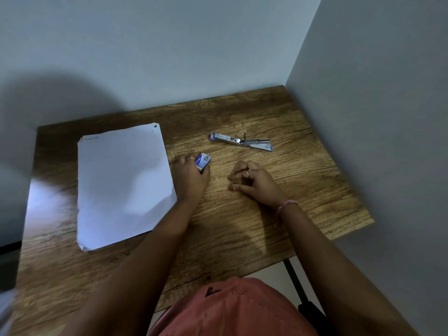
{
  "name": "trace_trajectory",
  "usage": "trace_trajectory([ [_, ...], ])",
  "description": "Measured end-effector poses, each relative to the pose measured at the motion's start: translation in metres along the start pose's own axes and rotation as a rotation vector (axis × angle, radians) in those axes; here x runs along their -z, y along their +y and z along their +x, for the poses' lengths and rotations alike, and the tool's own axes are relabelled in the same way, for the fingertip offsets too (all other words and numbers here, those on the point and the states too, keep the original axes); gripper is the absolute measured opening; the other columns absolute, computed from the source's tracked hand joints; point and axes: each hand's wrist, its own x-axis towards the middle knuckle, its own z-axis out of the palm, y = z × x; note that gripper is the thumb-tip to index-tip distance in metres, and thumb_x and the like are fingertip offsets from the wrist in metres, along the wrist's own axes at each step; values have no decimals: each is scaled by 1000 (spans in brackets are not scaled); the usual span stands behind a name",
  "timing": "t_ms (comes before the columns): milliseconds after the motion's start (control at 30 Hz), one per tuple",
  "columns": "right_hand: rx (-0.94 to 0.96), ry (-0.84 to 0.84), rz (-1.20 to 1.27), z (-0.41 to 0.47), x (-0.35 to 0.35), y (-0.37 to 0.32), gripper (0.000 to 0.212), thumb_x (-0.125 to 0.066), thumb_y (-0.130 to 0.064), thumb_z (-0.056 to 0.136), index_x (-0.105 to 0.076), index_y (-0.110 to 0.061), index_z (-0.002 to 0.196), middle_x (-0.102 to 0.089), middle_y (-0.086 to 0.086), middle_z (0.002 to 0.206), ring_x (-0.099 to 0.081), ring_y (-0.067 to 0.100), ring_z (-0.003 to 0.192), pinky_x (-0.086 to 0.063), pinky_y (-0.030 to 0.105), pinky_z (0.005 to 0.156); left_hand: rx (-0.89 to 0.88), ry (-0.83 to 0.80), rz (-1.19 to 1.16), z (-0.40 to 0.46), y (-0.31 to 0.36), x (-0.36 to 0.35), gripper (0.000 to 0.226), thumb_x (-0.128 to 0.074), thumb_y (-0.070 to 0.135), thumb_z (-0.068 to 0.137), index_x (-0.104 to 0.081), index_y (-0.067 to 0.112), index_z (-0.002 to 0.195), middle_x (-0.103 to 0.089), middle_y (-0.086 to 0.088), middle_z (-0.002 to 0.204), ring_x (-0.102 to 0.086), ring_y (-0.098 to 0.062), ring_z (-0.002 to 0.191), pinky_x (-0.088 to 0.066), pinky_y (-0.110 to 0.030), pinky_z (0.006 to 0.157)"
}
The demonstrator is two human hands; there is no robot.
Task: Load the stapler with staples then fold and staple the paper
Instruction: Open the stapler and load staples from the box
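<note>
Your right hand [254, 181] lies loosely curled, holding nothing; left hand [191, 173] grips the staple box [203, 161]. Open it beside the opened stapler [241, 141].

The scene is dimly and coolly lit. A large soft shadow is cast on the wall [169, 44] at upper left, and a pale glare patch is seen on the left edge of the worktop [242, 226]. The paper [121, 185] is rendered bluish with faint shading. Straight lines are bowed by wide-angle distortion, and the lower left corner is smeared by blur. The centre is kept reasonably sharp.
</note>
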Motion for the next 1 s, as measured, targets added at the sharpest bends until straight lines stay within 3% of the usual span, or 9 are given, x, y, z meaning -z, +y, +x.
trace_trajectory([
  [133, 15, 75, 27, -1, -6, 4, 20, -81, -15, 72, -77, -11, 91, -64, 3, 100, -58, 14, 103, -45, 27, 94, 27, -22, 49, 5, 2, -2, 50, -64, 30, 87, -53, 8, 131, -49, -14, 132, -46, -27, 121, -42, -36, 98],
  [333, -15, 103, 82, 2, -1, 8, 15, -75, -13, 78, -76, -9, 93, -69, 1, 101, -61, 4, 99, -44, 15, 92, 60, -67, 158, 17, 9, -1, 57, -59, 46, 84, -51, 13, 130, -42, -13, 137, -33, -31, 130, -31, -46, 105],
  [433, -102, 145, 182, 4, 4, 10, 13, -71, -12, 83, -74, -11, 96, -72, -4, 100, -65, 3, 99, -46, 16, 91, 0, -102, 121, 31, 20, 0, 62, -60, 44, 84, -43, 15, 137, -39, -10, 141, -31, -31, 132, -30, -49, 105],
  [567, -172, 237, 270, 4, 7, 11, 15, -72, -16, 83, -71, -28, 92, -69, -19, 94, -64, -5, 93, -46, 8, 81, -105, -227, 13, 56, 34, -5, 70, -65, 29, 86, -30, 14, 145, -33, -14, 148, -28, -33, 136, -31, -43, 106],
  [667, -230, 305, 377, 7, 7, 17, 17, -71, -15, 83, -71, -22, 99, -71, -11, 96, -67, -1, 90, -49, 12, 79, -143, -306, 64, 71, 36, -13, 69, -64, 25, 88, -29, 13, 146, -35, -14, 146, -28, -35, 135, -29, -41, 108],
  [767, -307, 388, 514, 8, 6, 22, 21, -68, -9, 85, -69, -15, 105, -74, 5, 99, -68, 5, 88, -52, 15, 78, -208, -329, 152, 84, 33, -17, 62, -67, 23, 86, -40, 11, 140, -46, -16, 138, -37, -36, 128, -30, -38, 103],
  [900, -306, 447, 551, 10, 6, 23, 27, -65, -2, 86, -66, -9, 111, -71, 1, 104, -66, 10, 99, -49, 16, 89, -155, -380, -136, 94, 27, -14, 53, -75, 4, 77, -55, 4, 126, -62, -17, 119, -59, -25, 105, -46, -29, 86],
  [1000, -329, 468, 676, 12, 8, 21, 31, -64, 5, 84, -62, -6, 113, -69, 8, 105, -67, 12, 96, -51, 24, 91, -95, -456, -375, 91, 21, -8, 48, -74, -5, 74, -57, -2, 118, -65, -20, 111, -61, -18, 92, -52, -18, 73],
])
